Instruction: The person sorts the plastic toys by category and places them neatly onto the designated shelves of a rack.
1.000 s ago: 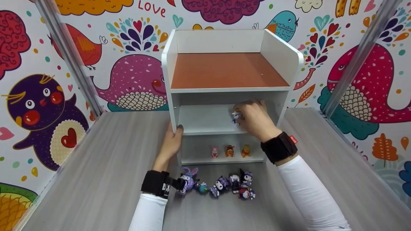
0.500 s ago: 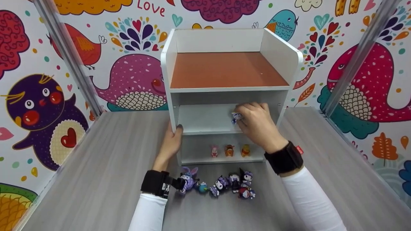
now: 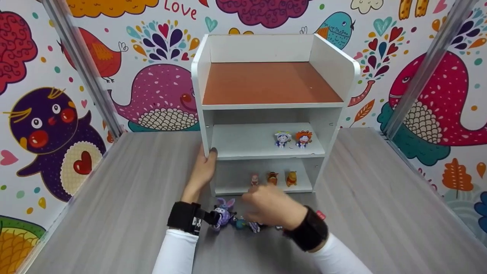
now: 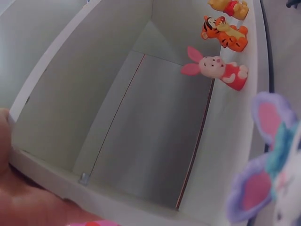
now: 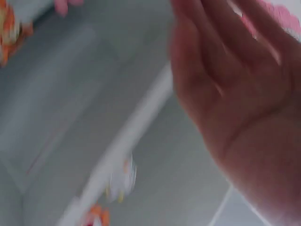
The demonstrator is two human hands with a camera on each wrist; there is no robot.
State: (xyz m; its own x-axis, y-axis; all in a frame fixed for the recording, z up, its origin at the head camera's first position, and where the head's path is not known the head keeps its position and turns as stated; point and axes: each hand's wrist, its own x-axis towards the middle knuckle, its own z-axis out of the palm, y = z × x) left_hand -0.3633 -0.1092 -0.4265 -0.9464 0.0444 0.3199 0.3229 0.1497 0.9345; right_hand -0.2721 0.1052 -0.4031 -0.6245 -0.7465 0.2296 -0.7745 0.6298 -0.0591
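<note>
My left hand grips the left side panel of a small white shelf unit, thumb on the front edge. In the left wrist view, the thumb side shows against the panel. My right hand hovers over the toy figurines in front of the unit, hiding most of them; the blurred right wrist view shows its palm with nothing held. Peeking out are a purple rabbit-eared figurine and a teal one. On the middle shelf stand a white-headed figurine and an orange-maned one.
Along the lower shelf's front stand a pink piglet, an orange tiger and a yellow bear figurine. The unit's top board is brown with white walls. Cartoon-printed panels enclose the grey wood-grain surface.
My right hand has let go of the white-headed figurine on the middle shelf, then come down and left over the figurines in front. The left hand keeps its place.
</note>
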